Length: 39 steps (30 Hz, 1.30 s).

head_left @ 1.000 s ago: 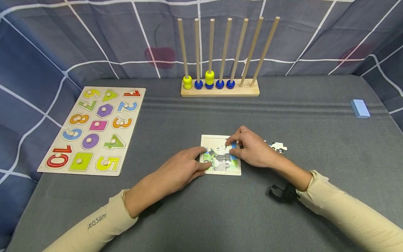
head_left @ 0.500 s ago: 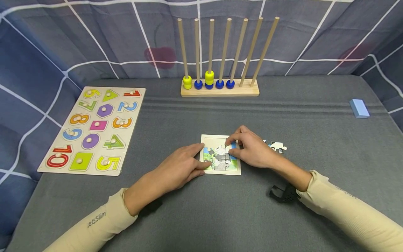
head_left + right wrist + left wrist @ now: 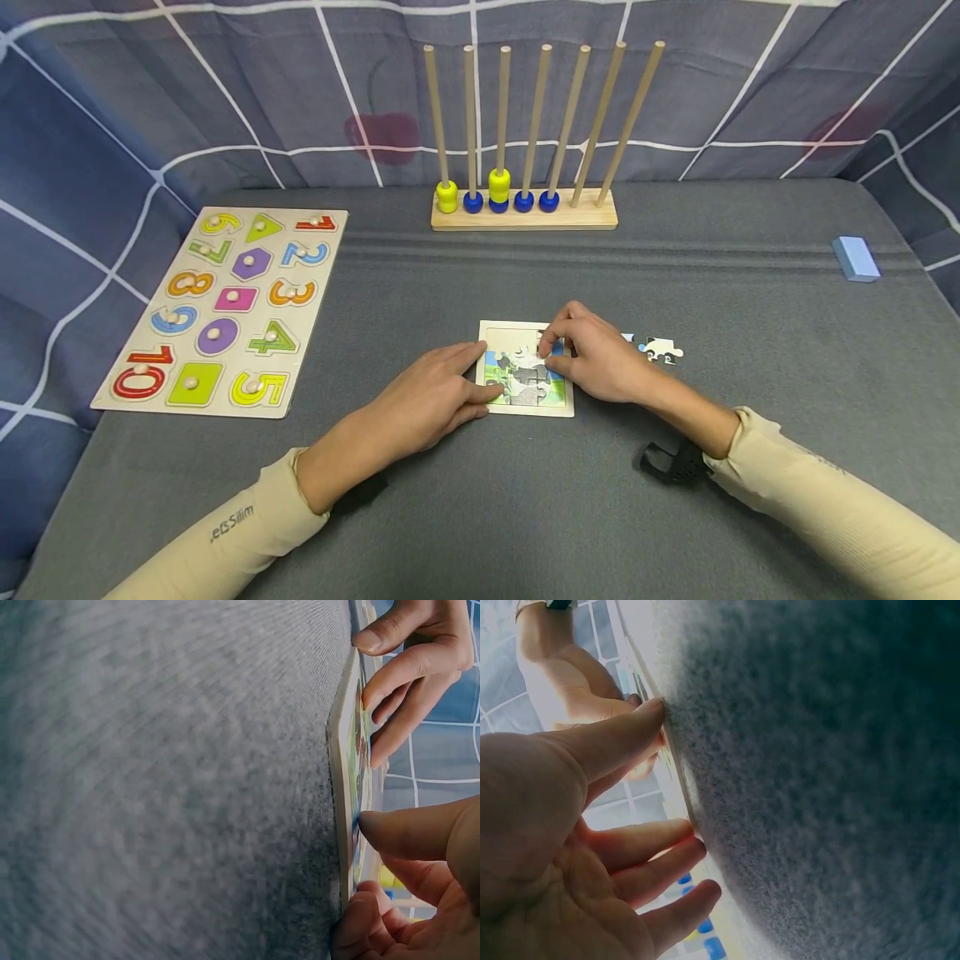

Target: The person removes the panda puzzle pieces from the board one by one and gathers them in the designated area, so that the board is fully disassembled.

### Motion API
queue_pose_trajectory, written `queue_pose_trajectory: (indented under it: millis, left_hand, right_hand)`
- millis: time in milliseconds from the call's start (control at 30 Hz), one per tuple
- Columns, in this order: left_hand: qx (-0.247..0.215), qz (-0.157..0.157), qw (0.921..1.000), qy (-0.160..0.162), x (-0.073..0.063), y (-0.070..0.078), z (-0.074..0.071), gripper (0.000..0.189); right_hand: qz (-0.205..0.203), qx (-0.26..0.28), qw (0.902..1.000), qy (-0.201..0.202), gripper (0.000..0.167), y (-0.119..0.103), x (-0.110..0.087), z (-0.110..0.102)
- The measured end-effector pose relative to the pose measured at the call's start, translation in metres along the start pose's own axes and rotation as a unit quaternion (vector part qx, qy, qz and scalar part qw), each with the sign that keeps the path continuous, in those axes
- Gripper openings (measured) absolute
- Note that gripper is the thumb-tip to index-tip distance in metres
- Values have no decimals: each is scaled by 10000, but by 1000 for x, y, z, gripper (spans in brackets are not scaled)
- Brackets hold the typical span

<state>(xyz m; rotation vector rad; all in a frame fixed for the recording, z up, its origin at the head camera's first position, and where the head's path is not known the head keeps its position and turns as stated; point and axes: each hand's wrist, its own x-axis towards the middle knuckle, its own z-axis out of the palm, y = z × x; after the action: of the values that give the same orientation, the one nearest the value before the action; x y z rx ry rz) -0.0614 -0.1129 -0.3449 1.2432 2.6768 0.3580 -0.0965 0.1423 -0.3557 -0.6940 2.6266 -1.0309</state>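
Note:
A small jigsaw puzzle in a pale wooden tray [image 3: 525, 411] lies at mid-table, partly filled with blue, green and grey panda pieces. My left hand [image 3: 427, 400] rests on its left side; in the left wrist view, fingers and thumb touch the edge. Over the upper right part is my right hand [image 3: 600, 354], its thumb and index finger pinching a blue-edged puzzle piece [image 3: 557, 348] at the tray. The fingers hide much of that piece. Just right of this hand lies a loose black-and-white puzzle piece [image 3: 663, 350], with another partly covered beside it.
A number-and-shape peg board [image 3: 225, 317] lies on the left. At the back stands a wooden peg stand [image 3: 525, 218] with yellow and blue beads. A light blue block [image 3: 856, 258] sits far right. Checked cloth [image 3: 300, 92] hangs behind and along both sides.
The left index finger has shifted slightly outward, from the pieces to the tray's left rim. My right hand stays at the upper right pieces, with only small finger movements.

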Motion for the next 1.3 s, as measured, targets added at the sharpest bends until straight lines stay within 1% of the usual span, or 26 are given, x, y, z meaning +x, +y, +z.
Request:
queue_pose_trajectory:
  millis: [200,300,667,900,1100,1200,1300]
  left_hand:
    - [28,-15,10000,12,0,1,0,29]
    - [7,-58,10000,-26,0,1,0,30]
    - [42,-97,9999,-74,0,1,0,31]
    - [69,-96,9999,-101,0,1,0,31]
    - [37,-107,9999,-107,1,1,0,31]
    - [58,-84,9999,-80,0,1,0,31]
    - [79,-72,9999,-58,0,0,0,30]
  right_hand:
    - [-55,-350,9993,-93,22,-1,0,-1]
    - [-96,-442,9989,-124,21,0,1,-1]
    - [-22,-399,9992,-11,15,-6,4,3]
    - [-25,-446,9990,88,12,-6,3,3]
    - [-169,-559,9980,260,9,-3,0,3]
    - [-265,-597,9975,256,8,-3,-2,3]
    - [-248,-593,9977,230,14,-3,-2,3]
